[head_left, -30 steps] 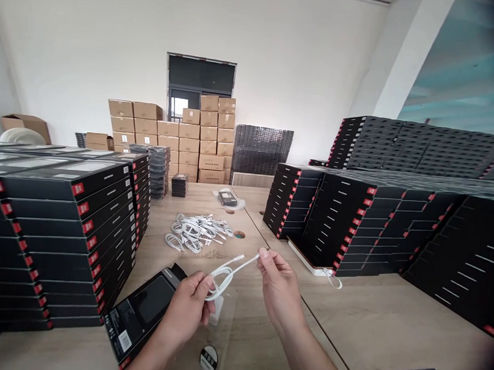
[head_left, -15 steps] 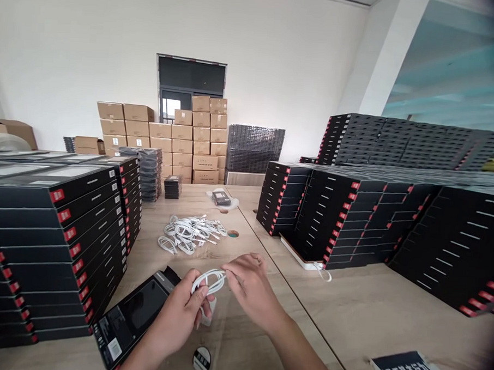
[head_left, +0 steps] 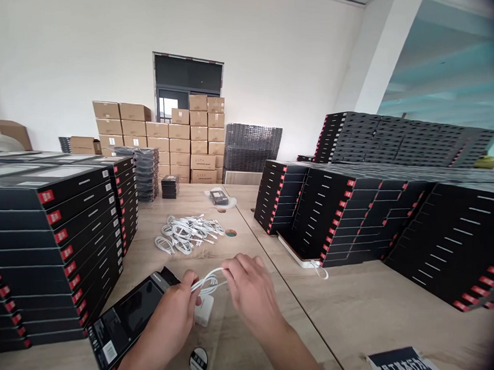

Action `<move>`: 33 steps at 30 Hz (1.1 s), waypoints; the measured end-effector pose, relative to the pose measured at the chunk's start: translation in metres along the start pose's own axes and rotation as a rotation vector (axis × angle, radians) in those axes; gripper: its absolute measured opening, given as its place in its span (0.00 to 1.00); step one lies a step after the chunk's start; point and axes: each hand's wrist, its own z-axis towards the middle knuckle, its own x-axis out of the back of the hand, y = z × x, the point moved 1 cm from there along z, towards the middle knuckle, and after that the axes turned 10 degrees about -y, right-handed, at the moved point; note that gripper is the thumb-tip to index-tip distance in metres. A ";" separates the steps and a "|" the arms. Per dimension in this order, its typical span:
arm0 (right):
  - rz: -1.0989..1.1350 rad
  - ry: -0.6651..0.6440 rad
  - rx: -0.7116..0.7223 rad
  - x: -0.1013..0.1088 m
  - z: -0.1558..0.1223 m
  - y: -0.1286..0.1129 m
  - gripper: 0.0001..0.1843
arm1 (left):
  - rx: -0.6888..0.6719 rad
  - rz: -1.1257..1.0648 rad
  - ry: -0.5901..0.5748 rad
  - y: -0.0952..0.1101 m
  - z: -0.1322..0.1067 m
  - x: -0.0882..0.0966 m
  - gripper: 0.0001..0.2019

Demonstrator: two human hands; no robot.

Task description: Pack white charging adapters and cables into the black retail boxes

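Both my hands hold one coiled white cable [head_left: 208,281] above the wooden table [head_left: 348,315]. My left hand [head_left: 175,318] pinches the coil at its left side. My right hand [head_left: 248,291] grips the cable at the coil's right side, fingers closed. Just under the coil a small white adapter [head_left: 204,309] lies on the table. An open black product box [head_left: 130,319] lies to the left of my left hand. A round black sticker [head_left: 199,360] sits near the front edge.
A heap of several white cables [head_left: 186,231] lies farther back on the table. Tall stacks of black boxes stand at left [head_left: 52,242] and right [head_left: 352,217]. Brown cartons [head_left: 179,135] are piled by the far wall. A printed sheet [head_left: 406,369] lies front right.
My right hand drew the cable's loose end back from the stretched-out position to the coil in my left hand. The camera view shifted slightly right and down.
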 end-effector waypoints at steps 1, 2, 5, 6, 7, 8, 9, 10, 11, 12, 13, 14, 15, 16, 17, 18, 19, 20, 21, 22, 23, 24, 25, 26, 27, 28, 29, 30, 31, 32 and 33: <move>0.071 0.007 -0.014 -0.002 -0.001 -0.006 0.13 | -0.008 -0.009 0.008 0.000 0.000 0.000 0.06; 0.175 0.010 -0.043 -0.004 -0.002 -0.010 0.12 | -0.016 -0.027 0.007 0.000 0.000 -0.001 0.06; 0.576 -0.012 -0.181 -0.013 -0.003 -0.018 0.11 | -0.034 -0.073 -0.022 0.002 0.001 -0.003 0.07; 0.700 -0.021 -0.225 -0.016 -0.003 -0.018 0.11 | -0.039 -0.085 -0.038 0.003 0.001 -0.005 0.07; 0.811 -0.027 -0.258 -0.019 -0.002 -0.018 0.12 | -0.044 -0.097 -0.056 0.005 0.001 -0.006 0.08; 0.910 -0.036 -0.276 -0.022 -0.001 -0.017 0.13 | -0.047 -0.112 -0.073 0.006 0.001 -0.007 0.09; 0.997 -0.045 -0.286 -0.023 0.000 -0.015 0.14 | -0.048 -0.128 -0.084 0.007 0.001 -0.007 0.10; 1.069 -0.059 -0.295 -0.025 0.002 -0.015 0.15 | -0.047 -0.144 -0.090 0.009 0.000 -0.008 0.10; 1.124 -0.077 -0.305 -0.026 0.003 -0.014 0.15 | -0.044 -0.157 -0.090 0.010 0.000 -0.008 0.11; 1.162 -0.102 -0.316 -0.026 0.004 -0.013 0.16 | -0.041 -0.168 -0.086 0.011 -0.001 -0.008 0.11; 1.182 -0.132 -0.327 -0.026 0.004 -0.013 0.16 | -0.040 -0.176 -0.085 0.012 -0.001 -0.007 0.11; 1.185 -0.160 -0.338 -0.026 0.004 -0.013 0.17 | -0.038 -0.187 -0.095 0.013 -0.002 -0.007 0.12; 1.172 -0.185 -0.346 -0.026 0.004 -0.013 0.17 | -0.037 -0.204 -0.111 0.014 -0.002 -0.008 0.12; 1.141 -0.195 -0.352 -0.026 0.004 -0.012 0.16 | -0.039 -0.224 -0.128 0.015 -0.002 -0.008 0.13; 1.086 -0.183 -0.360 -0.026 0.003 -0.011 0.15 | -0.043 -0.247 -0.144 0.015 -0.002 -0.009 0.13; 1.012 -0.146 -0.371 -0.026 0.002 -0.009 0.13 | -0.049 -0.275 -0.152 0.015 -0.002 -0.010 0.14; 0.930 -0.087 -0.383 -0.026 0.002 -0.007 0.10 | -0.055 -0.309 -0.147 0.015 -0.001 -0.010 0.14; 0.857 -0.012 -0.399 -0.026 0.001 -0.005 0.08 | -0.059 -0.348 -0.131 0.015 0.000 -0.011 0.15; 0.810 0.068 -0.418 -0.026 0.001 -0.003 0.07 | -0.056 -0.396 -0.110 0.015 0.001 -0.011 0.16; 0.806 0.141 -0.437 -0.026 0.001 -0.002 0.09 | -0.042 -0.454 -0.090 0.015 0.002 -0.012 0.17; 0.854 0.196 -0.450 -0.027 0.001 -0.001 0.11 | -0.021 -0.518 -0.073 0.015 0.002 -0.013 0.18; 0.947 0.226 -0.458 -0.028 0.001 -0.002 0.13 | 0.001 -0.580 -0.064 0.015 0.003 -0.015 0.19; 1.071 0.229 -0.466 -0.030 0.002 -0.004 0.16 | 0.021 -0.636 -0.072 0.015 0.003 -0.017 0.19; 1.214 0.205 -0.475 -0.032 0.002 -0.007 0.18 | 0.036 -0.682 -0.097 0.015 0.002 -0.020 0.20; 1.365 0.159 -0.484 -0.035 0.003 -0.011 0.21 | 0.044 -0.710 -0.139 0.016 0.001 -0.023 0.20; 1.510 0.111 -0.497 -0.037 0.003 -0.014 0.23 | 0.046 -0.717 -0.192 0.016 0.001 -0.026 0.20; 1.638 0.079 -0.512 -0.039 0.004 -0.017 0.24 | 0.045 -0.704 -0.249 0.017 0.000 -0.029 0.20; 1.748 0.073 -0.526 -0.040 0.004 -0.019 0.23 | 0.044 -0.672 -0.300 0.017 -0.001 -0.030 0.21; 1.835 0.103 -0.537 -0.041 0.005 -0.019 0.22 | 0.043 -0.623 -0.332 0.018 -0.002 -0.030 0.21; 1.892 0.156 -0.547 -0.040 0.006 -0.017 0.20 | 0.040 -0.557 -0.336 0.018 -0.002 -0.027 0.21; 1.917 0.224 -0.559 -0.038 0.007 -0.012 0.19 | 0.035 -0.472 -0.314 0.018 -0.002 -0.022 0.21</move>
